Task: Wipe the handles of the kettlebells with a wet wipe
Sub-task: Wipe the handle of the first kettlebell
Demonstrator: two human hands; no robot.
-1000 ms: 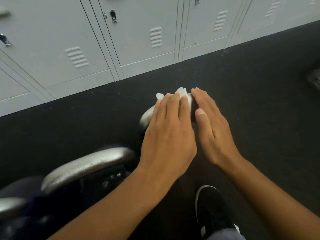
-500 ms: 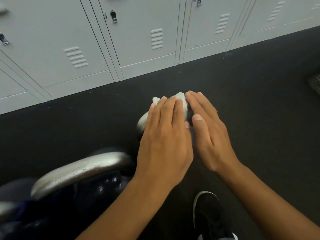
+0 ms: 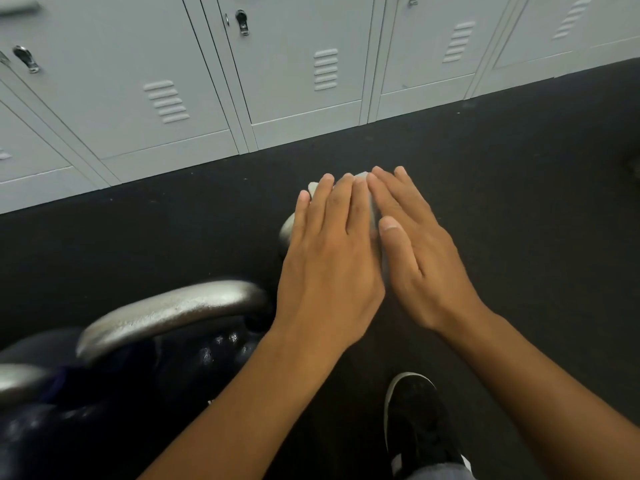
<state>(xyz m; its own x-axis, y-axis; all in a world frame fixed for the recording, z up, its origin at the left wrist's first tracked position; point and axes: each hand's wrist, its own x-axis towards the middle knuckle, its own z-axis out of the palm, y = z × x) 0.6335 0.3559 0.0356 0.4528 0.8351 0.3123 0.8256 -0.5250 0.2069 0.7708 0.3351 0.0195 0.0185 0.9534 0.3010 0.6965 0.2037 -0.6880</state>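
My left hand (image 3: 329,258) and right hand (image 3: 412,251) lie flat, fingers straight, pressing the white wipe (image 3: 372,199) onto a kettlebell handle (image 3: 288,227) — mostly hidden beneath them. Another handle (image 3: 166,313) sits nearer left, on dark floor (image 3: 519,168) before grey lockers (image 3: 294,64).

Wipe (image 3: 360,178) — mostly hidden under hands

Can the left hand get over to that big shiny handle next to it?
Probably yes. The left hand lies flat on the wipe right beside the big silver handle, and nothing sits between them.
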